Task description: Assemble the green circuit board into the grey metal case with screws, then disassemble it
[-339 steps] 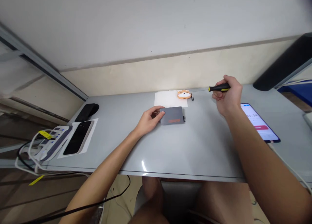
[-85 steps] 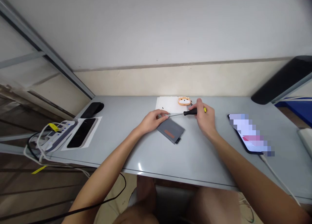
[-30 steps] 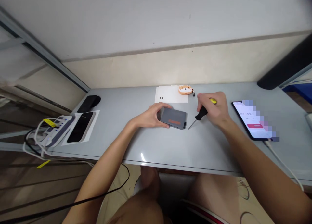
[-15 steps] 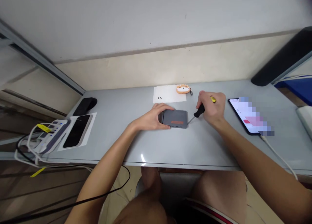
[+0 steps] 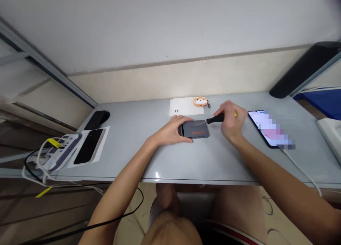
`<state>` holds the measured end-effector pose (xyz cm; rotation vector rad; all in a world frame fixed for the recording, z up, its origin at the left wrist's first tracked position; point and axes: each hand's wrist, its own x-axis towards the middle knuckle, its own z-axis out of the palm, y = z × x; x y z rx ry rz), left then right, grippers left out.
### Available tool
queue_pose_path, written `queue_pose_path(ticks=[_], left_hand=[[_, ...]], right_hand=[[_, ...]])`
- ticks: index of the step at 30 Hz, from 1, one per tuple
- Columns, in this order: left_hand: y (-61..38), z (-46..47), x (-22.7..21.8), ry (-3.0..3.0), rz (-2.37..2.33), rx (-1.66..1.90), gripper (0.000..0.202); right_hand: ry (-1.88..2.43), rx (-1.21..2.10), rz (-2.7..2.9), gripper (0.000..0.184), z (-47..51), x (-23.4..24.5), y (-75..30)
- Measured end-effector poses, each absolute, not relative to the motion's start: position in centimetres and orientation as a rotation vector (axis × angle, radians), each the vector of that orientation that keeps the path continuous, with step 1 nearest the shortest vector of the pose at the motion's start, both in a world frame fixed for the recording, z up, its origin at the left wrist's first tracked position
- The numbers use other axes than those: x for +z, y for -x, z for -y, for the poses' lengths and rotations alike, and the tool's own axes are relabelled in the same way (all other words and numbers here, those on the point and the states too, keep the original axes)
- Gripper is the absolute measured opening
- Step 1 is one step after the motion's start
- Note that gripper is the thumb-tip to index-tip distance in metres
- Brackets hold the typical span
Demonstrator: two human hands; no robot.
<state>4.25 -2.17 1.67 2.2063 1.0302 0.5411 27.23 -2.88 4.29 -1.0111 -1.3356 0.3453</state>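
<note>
A small grey box (image 5: 196, 129) with an orange label lies on the grey table (image 5: 149, 156). My left hand (image 5: 172, 130) grips its left end, fingers wrapped round it. My right hand (image 5: 231, 122) is closed on a screwdriver (image 5: 216, 119) with a black and yellow handle; its shaft points left at the box's far right corner. Two tiny dark screws (image 5: 176, 110) lie on a white sheet of paper (image 5: 185, 107) just behind the box.
An orange animal-shaped case (image 5: 200, 102) sits on the paper's right edge. A lit phone (image 5: 268, 129) with a cable lies to the right. At the left are a dark phone (image 5: 88, 151) on paper, a black case (image 5: 97, 118) and a power strip (image 5: 58, 154).
The screwdriver has swung up from beside the box's right side to its far right corner. My left hand has kept its hold on the box, which has turned slightly.
</note>
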Motion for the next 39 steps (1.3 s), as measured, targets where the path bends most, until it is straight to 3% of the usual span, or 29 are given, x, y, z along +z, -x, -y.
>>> queue_pose_path(ticks=[7, 30, 39], left_hand=[[-3.9, 1.7, 1.3, -2.184, -1.009, 0.553, 0.084], [-3.3, 1.8, 1.1, -2.104, -0.993, 0.582, 0.094], [-2.2, 1.8, 1.9, -2.067, -1.020, 0.566, 0.081]], right_hand=[[0.942, 0.428, 1.573, 0.047, 4.2, 3.5, -25.5], [0.964, 0.447, 1.555, 0.044, 3.6, 3.2, -25.9], [0.976, 0.370, 1.579, 0.044, 3.3, 4.3, -26.7]])
